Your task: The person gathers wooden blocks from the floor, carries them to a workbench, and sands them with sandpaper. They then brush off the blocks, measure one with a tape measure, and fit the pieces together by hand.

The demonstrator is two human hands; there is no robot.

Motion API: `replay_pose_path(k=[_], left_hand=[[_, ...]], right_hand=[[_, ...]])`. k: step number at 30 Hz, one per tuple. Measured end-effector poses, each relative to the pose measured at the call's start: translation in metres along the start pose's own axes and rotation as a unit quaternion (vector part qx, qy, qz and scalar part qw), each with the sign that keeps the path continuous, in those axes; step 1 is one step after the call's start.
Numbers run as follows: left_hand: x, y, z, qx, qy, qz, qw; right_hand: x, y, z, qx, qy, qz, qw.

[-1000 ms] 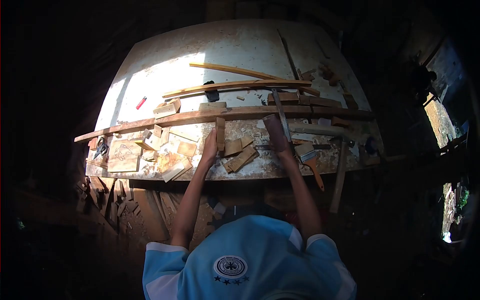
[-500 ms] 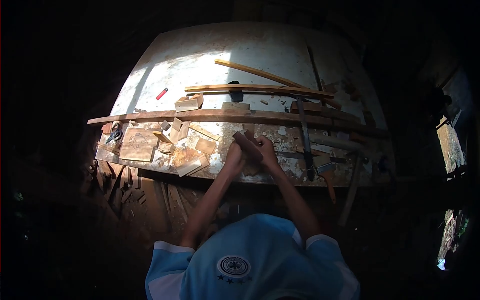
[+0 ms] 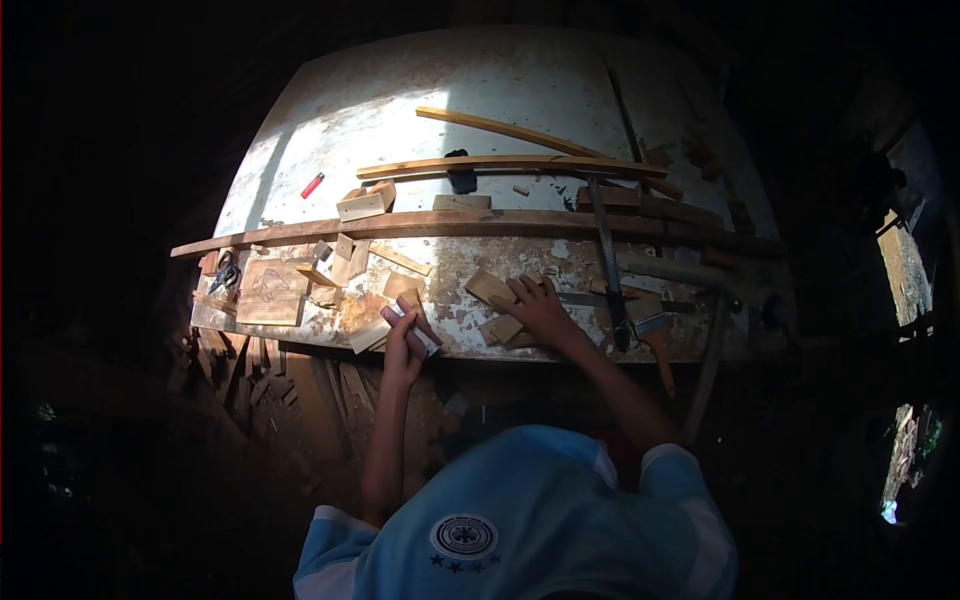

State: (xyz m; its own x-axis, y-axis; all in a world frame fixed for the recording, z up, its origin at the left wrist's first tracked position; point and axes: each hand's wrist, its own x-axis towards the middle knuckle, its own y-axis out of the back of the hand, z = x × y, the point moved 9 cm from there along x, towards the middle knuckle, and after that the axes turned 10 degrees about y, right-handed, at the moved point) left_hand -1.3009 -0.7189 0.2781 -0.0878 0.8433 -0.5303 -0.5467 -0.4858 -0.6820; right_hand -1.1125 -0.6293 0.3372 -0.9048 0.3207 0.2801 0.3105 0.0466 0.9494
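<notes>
My left hand [image 3: 401, 350], near the front edge of the workbench, is closed around a brown wooden block [image 3: 424, 326] that stands tilted with a pale end showing. Part of the block is hidden by my fingers. To its right, my right hand [image 3: 542, 314] lies palm down with fingers spread, touching a small flat wood piece [image 3: 488, 285]. Another pale wood piece [image 3: 502, 328] lies partly under that hand. Close to my left hand are a light offcut [image 3: 370, 336] and a small wooden square [image 3: 402, 286].
A long wooden beam [image 3: 330, 233] crosses the workbench [image 3: 540, 80]. Scissors [image 3: 228, 270], a board with a drawn outline [image 3: 272, 292] and a red lighter [image 3: 313, 186] are on the left. A paintbrush [image 3: 657, 345] and a dark metal bar [image 3: 607, 260] lie on the right.
My hands, earlier together around the brown block, have parted. The left has moved left and nearer with the block; the right has moved slightly right and down onto the wood pieces.
</notes>
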Motion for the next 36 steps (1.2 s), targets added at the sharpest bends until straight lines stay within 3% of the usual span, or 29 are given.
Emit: replay_pose_path(k=[6, 9, 10, 11, 13, 14, 15, 17, 20, 23, 24, 25, 27, 28, 29, 31, 32, 33, 34, 36], left_hand=[[0.002, -0.005, -0.015, -0.103, 0.002, -0.041, 0.994], [0.011, -0.018, -0.018, -0.016, 0.012, -0.019, 1.0], [0.013, -0.024, -0.017, -0.032, 0.006, -0.022, 0.999], [0.015, -0.032, -0.017, -0.016, -0.004, -0.029, 0.999], [0.014, -0.057, -0.018, 0.015, -0.02, -0.044, 0.999], [0.014, -0.069, -0.021, 0.045, -0.038, -0.052, 0.997], [0.014, -0.077, -0.026, 0.071, -0.047, -0.048, 0.995], [0.015, -0.096, -0.029, 0.131, -0.068, -0.048, 0.988], [0.009, -0.113, -0.02, 0.237, -0.079, -0.024, 0.968], [0.009, -0.107, -0.021, 0.303, -0.107, 0.006, 0.947], [0.006, -0.111, -0.022, 0.327, -0.138, 0.008, 0.935], [0.002, -0.114, -0.022, 0.351, -0.17, 0.012, 0.921], [0.008, -0.1, -0.031, 0.319, -0.095, 0.022, 0.943], [0.012, -0.094, -0.035, 0.304, -0.056, 0.02, 0.951], [0.018, -0.092, -0.044, 0.288, -0.013, 0.012, 0.957], [0.015, -0.099, -0.041, 0.3, -0.032, -0.051, 0.952], [0.008, -0.118, -0.034, 0.426, -0.14, -0.084, 0.89], [-0.006, -0.135, -0.029, 0.537, -0.251, -0.108, 0.798], [-0.022, -0.148, -0.029, 0.63, -0.356, -0.12, 0.679], [-0.03, -0.157, -0.038, 0.687, -0.428, -0.104, 0.578]], right_hand=[[0.062, -0.018, 0.041, 0.005, -0.042, 0.013, 0.999], [0.085, 0.009, 0.03, -0.022, -0.058, 0.089, 0.994], [0.086, 0.028, 0.021, 0.028, -0.053, 0.131, 0.99], [0.084, 0.02, 0.02, 0.181, -0.082, 0.167, 0.966], [0.075, -0.023, 0.02, 0.467, -0.139, 0.216, 0.846], [0.073, -0.083, 0.02, 0.605, -0.166, 0.145, 0.765], [0.067, -0.065, -0.008, 0.717, -0.206, 0.079, 0.661], [0.052, -0.048, -0.014, 0.778, -0.282, 0.153, 0.54], [0.034, -0.038, 0.002, 0.837, -0.256, 0.272, 0.4], [0.001, -0.029, 0.017, 0.765, -0.353, 0.197, 0.502], [-0.005, -0.022, 0.015, 0.725, -0.339, 0.132, 0.585], [-0.003, -0.013, 0.017, 0.668, -0.299, 0.145, 0.666], [-0.001, 0.006, 0.012, 0.53, -0.213, 0.169, 0.803], [-0.006, 0.01, 0.016, 0.587, -0.243, 0.189, 0.748], [-0.011, 0.001, 0.026, 0.584, -0.267, 0.186, 0.743], [-0.033, -0.02, 0.052, 0.57, -0.325, 0.187, 0.731], [-0.037, -0.015, 0.053, 0.587, -0.324, 0.183, 0.719], [-0.036, -0.007, 0.05, 0.608, -0.316, 0.176, 0.706], [-0.038, 0.005, 0.051, 0.564, -0.34, 0.168, 0.733], [-0.04, -0.008, 0.063, 0.564, -0.326, 0.178, 0.738]])
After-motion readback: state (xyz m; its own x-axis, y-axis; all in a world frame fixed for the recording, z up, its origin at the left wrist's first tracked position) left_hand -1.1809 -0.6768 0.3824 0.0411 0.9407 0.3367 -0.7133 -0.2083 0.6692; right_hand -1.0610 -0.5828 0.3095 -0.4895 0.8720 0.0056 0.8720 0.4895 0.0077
